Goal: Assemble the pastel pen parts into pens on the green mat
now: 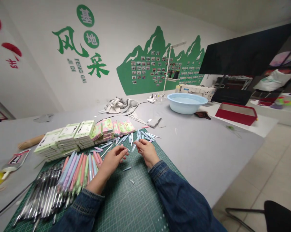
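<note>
Over the green cutting mat (126, 206) my two hands are close together. My right hand (147, 151) pinches a light-blue pen part (134, 148) between thumb and fingertips. The fingers of my left hand (114, 158) are closed in a pinch, with something small at the tips that I cannot make out. Below them on the mat lie a short blue pen piece (127, 169) and a small whitish piece (131, 181). Loose blue pen parts (147, 136) and white refills are scattered just beyond my hands. Pastel pens (75, 170) lie in a row left of my left forearm.
Black-and-clear pens (39, 193) cover the mat's left side. Stacked white-green boxes (68, 135) and small pink-green boxes (108, 127) stand behind. Farther back are crumpled cloth (120, 105), a blue basin (186, 104), a red box (236, 114) and a sewing machine (196, 91).
</note>
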Tool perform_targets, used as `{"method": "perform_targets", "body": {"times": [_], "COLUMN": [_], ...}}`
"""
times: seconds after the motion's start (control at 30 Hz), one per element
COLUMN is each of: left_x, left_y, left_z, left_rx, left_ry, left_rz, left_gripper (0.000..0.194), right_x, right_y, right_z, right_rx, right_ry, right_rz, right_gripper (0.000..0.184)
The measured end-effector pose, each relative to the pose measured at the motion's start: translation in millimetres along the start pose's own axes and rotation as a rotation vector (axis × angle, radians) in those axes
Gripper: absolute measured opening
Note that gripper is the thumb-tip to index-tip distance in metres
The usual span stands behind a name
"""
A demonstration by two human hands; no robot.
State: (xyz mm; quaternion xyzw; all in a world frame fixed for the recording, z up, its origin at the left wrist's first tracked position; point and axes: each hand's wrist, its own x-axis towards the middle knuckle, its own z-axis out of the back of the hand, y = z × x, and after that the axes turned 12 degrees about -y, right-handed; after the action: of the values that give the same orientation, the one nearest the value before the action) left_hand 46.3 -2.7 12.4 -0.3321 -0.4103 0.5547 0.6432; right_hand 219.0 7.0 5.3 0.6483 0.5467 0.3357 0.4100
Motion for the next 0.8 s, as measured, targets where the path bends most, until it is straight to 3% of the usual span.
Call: {"method": "perform_targets", "body": {"times": [0.1,0.17,0.23,0.43,0.63,0.7,0.8], "left_x": [3,4,5,12,32,45,66], "left_y": [5,10,13,5,-31,-37,-33], "left_z": [21.4,33.5,41.8,67.6,101.4,101.7,87.5], "left_rx": [0.48,0.762,0.907,0.968,1.026,1.059,1.098], "left_ry": [-0.064,-0.128,-0.172,-0.125,-0.241,-0.24,-0.201], "left_rz": [-0.019,-0.004,0.03,0.072,0.105,0.147,0.19], "left_gripper": [0.015,0.015,0.017,0.019,0.023,0.023,0.024], "right_x": [3,2,0,-3,-5,-6,-6], "right_y": [8,12,12,7,4,3,1], "right_z": [5,7,6,2,-2,-2,-2], "right_rx": [0.047,0.07,0.06,0.058,0.057,0.062,0.065], "right_ry": [-0.119,-0.105,-0.081,0.031,0.081,0.071,0.058], "right_rz": [0.033,-0.015,-0.068,-0.083,-0.124,-0.121,-0.122], "right_gripper": [0.028,0.029,0.029,0.025,0.027,0.031,0.036]}}
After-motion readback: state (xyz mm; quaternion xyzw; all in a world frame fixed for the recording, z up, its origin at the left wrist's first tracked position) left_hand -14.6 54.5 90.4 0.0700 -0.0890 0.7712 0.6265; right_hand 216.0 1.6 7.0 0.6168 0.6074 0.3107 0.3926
